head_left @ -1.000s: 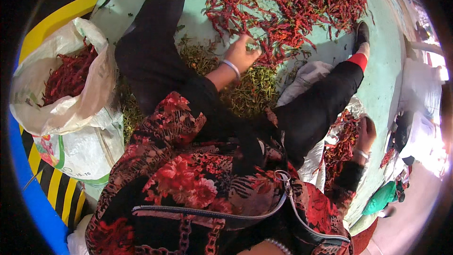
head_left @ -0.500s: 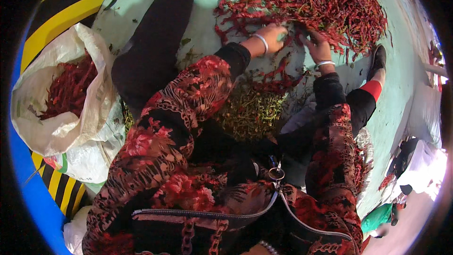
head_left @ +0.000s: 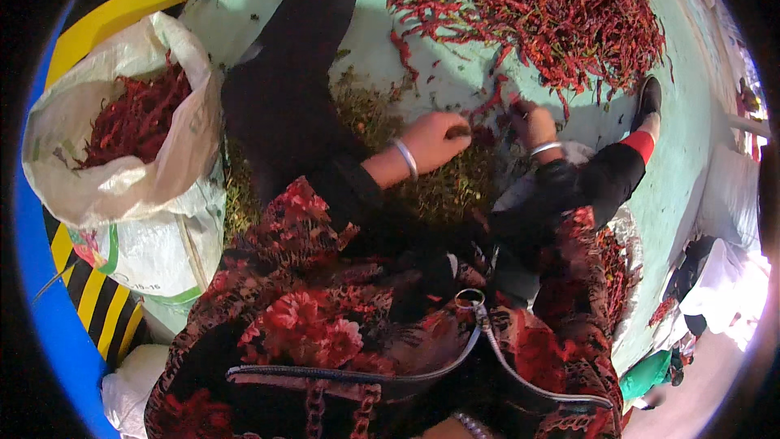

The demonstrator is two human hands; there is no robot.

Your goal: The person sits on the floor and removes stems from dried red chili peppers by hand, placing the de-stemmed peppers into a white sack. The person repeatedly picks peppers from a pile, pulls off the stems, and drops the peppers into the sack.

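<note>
A large heap of dried red chilli peppers [head_left: 552, 12], some with stems showing, lies on the pale green floor sheet beyond my hands. My left hand [head_left: 435, 145], with a silver bangle at the wrist, has its fingers curled in a pinch; what they hold, if anything, is hidden. Just to the right, my right hand [head_left: 534, 124] is closed at the end of a few red chillies [head_left: 494, 100] that reach out between the two hands. Under and around my hands lies a pile of greenish-brown stems [head_left: 447, 187].
To the left stands an open white woven sack [head_left: 57, 142] holding red chillies [head_left: 142, 118]. My stretched legs [head_left: 284, 89] flank the stem pile. A second sack with chillies [head_left: 613, 268] is by my right thigh. White and green bags [head_left: 650, 374] lie at the far right.
Both hands have come back from the heap's edge toward me, over the stem pile. My left fingers have curled in. The view has shifted slightly.
</note>
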